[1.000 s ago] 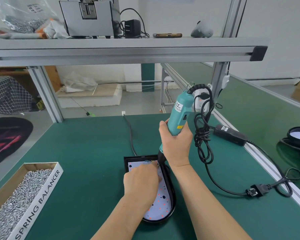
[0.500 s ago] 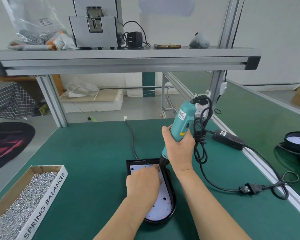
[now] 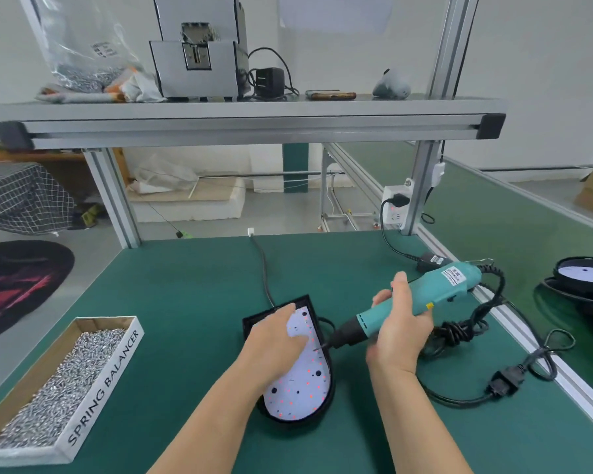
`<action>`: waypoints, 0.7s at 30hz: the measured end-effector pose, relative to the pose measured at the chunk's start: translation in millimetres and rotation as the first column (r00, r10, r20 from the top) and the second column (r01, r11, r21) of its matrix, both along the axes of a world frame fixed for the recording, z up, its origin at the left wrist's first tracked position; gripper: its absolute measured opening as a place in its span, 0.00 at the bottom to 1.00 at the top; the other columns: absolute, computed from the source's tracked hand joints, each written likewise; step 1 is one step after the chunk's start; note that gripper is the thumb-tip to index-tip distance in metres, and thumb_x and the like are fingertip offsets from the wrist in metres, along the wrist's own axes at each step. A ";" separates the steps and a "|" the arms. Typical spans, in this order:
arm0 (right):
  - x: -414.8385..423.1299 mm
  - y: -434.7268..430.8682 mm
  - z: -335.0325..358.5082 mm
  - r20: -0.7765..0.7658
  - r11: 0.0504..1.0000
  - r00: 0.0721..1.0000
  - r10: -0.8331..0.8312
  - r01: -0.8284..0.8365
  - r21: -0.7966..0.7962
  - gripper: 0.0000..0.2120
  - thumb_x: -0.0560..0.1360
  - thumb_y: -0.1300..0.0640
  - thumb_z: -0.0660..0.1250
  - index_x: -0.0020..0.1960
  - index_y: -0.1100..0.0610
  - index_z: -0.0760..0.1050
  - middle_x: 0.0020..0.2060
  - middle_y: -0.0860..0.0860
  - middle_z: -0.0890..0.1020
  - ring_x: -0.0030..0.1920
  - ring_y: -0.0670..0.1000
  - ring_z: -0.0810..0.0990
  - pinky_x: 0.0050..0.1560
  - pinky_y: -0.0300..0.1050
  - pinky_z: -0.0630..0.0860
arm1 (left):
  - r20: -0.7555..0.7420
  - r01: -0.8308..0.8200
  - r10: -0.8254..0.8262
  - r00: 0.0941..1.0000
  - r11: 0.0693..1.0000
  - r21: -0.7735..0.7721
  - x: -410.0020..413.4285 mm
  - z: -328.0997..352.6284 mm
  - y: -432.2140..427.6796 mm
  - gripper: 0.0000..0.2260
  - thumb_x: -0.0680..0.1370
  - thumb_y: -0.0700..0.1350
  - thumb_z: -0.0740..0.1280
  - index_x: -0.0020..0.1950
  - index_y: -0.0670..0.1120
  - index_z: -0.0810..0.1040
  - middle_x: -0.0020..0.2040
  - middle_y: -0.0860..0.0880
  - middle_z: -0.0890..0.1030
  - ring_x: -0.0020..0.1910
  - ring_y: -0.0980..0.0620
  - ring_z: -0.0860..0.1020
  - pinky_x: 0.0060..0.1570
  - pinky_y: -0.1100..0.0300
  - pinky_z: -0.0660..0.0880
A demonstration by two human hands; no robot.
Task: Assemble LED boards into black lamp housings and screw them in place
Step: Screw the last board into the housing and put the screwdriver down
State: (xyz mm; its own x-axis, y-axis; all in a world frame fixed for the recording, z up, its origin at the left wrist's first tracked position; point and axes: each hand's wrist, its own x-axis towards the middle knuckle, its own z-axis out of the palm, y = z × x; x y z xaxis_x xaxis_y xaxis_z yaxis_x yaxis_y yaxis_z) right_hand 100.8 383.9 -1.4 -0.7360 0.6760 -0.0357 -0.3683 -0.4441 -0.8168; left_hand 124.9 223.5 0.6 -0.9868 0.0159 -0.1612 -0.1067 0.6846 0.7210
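Note:
A black lamp housing (image 3: pixel 327 400) lies on the green mat in front of me, with a white LED board (image 3: pixel 300 388) dotted with red points seated inside it. My left hand (image 3: pixel 276 336) lies flat on the upper part of the board, fingers spread. My right hand (image 3: pixel 396 328) grips a teal electric screwdriver (image 3: pixel 421 299) that is tilted almost level, its bit pointing left at the board's right edge near my left fingertips.
A cardboard box of silver screws (image 3: pixel 53 388) sits at the front left. The screwdriver's black cable and plug (image 3: pixel 500 384) coil on the mat to the right. Another housing (image 3: pixel 586 285) lies at the far right. An aluminium shelf (image 3: pixel 247 126) spans overhead.
The screwdriver has swung from upright over the board's top to nearly level, with my right hand moving right and down. The camera has tipped upward.

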 end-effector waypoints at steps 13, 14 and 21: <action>15.6 -1.9 -1.6 -0.044 0.992 0.996 0.083 -0.087 -0.089 0.14 0.77 0.50 0.71 0.52 0.56 0.70 0.28 0.45 0.76 0.31 0.46 0.75 0.33 0.38 0.73 | 0.266 -0.336 0.213 0.940 0.441 0.832 52.3 -12.7 -22.1 0.03 0.79 0.32 0.67 0.49 0.33 0.79 0.37 0.40 0.84 0.36 0.48 0.85 0.35 0.66 0.79; 18.3 -2.4 -1.1 -0.063 0.989 0.993 0.098 -0.104 -0.103 0.12 0.77 0.50 0.70 0.50 0.56 0.71 0.28 0.44 0.76 0.30 0.46 0.75 0.33 0.37 0.73 | 0.285 -0.352 0.213 0.934 0.433 0.830 53.1 -12.9 -20.9 0.03 0.79 0.34 0.68 0.47 0.34 0.79 0.35 0.42 0.82 0.31 0.51 0.83 0.32 0.67 0.78; 29.1 -12.4 1.7 -0.137 0.960 0.974 0.182 -0.206 -0.191 0.08 0.80 0.53 0.69 0.45 0.54 0.73 0.30 0.44 0.78 0.30 0.44 0.75 0.33 0.34 0.75 | 0.401 -0.431 0.158 0.902 0.298 0.852 58.3 -15.3 -18.2 0.08 0.78 0.37 0.70 0.42 0.34 0.84 0.32 0.43 0.79 0.27 0.54 0.78 0.28 0.69 0.76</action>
